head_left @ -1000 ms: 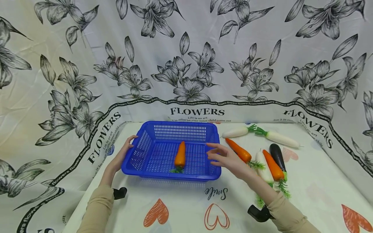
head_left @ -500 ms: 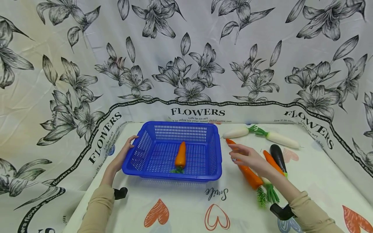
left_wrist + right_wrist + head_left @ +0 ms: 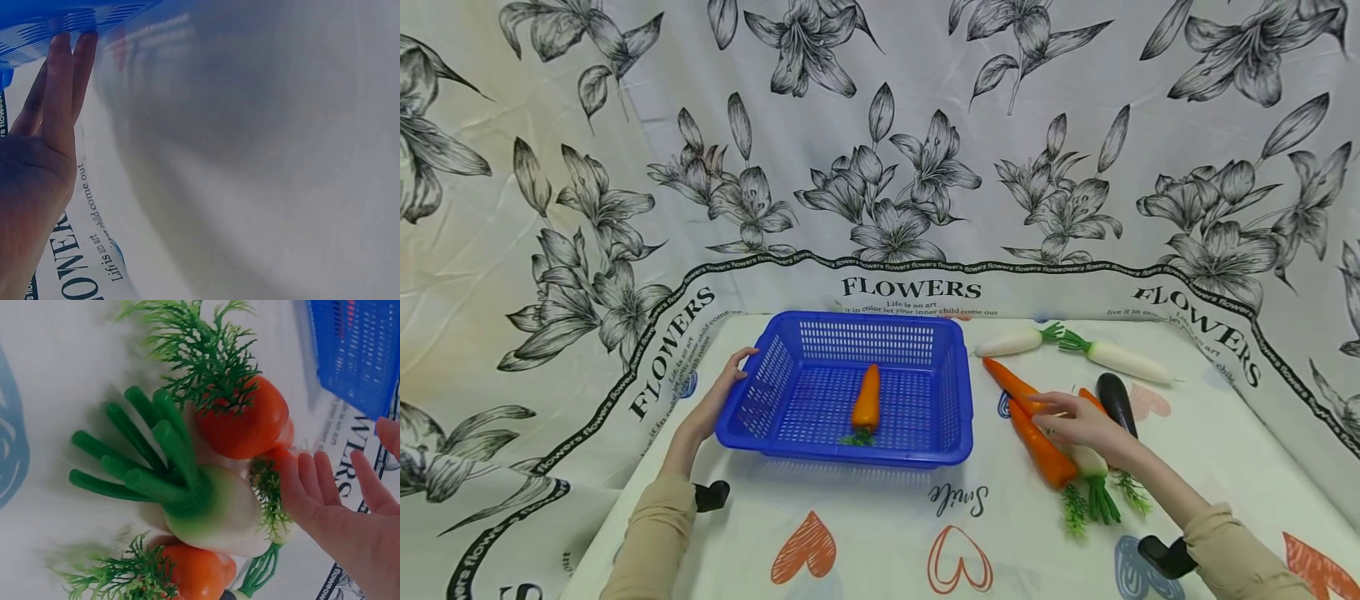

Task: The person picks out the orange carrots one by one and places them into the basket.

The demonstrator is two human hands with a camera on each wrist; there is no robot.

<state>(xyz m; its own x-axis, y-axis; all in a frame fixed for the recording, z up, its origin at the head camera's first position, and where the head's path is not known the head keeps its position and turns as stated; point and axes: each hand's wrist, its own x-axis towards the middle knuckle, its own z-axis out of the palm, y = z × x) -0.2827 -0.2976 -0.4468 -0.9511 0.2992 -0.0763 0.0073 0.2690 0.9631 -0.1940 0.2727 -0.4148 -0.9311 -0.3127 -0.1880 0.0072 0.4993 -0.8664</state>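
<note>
A blue plastic basket [image 3: 842, 458] stands on the cloth with one orange carrot [image 3: 866, 398] inside. My left hand [image 3: 709, 400] rests at its left rim; the left wrist view shows straight fingers [image 3: 59, 81] touching the perforated wall. My right hand [image 3: 1086, 425] is above the vegetables on the right, fingers loosely spread and slightly bent. Beneath or beside it lie a carrot [image 3: 1006, 379], a nearer carrot [image 3: 1041, 446], a white radish [image 3: 231, 512] with green stalks and another carrot [image 3: 200, 572]. Nothing is visibly gripped there, and whether its fingertips touch a carrot I cannot tell.
A dark eggplant [image 3: 1116, 398] lies right of the hand. Two white radishes, a left one [image 3: 1009, 342] and a right one [image 3: 1127, 361], lie farther back with their greens meeting. A flower-printed curtain [image 3: 910, 183] hangs behind the table.
My right hand has moved away from the basket's right side, rightward and slightly down, over the carrots, uncovering the nearer carrot. My left hand and the basket stay put.
</note>
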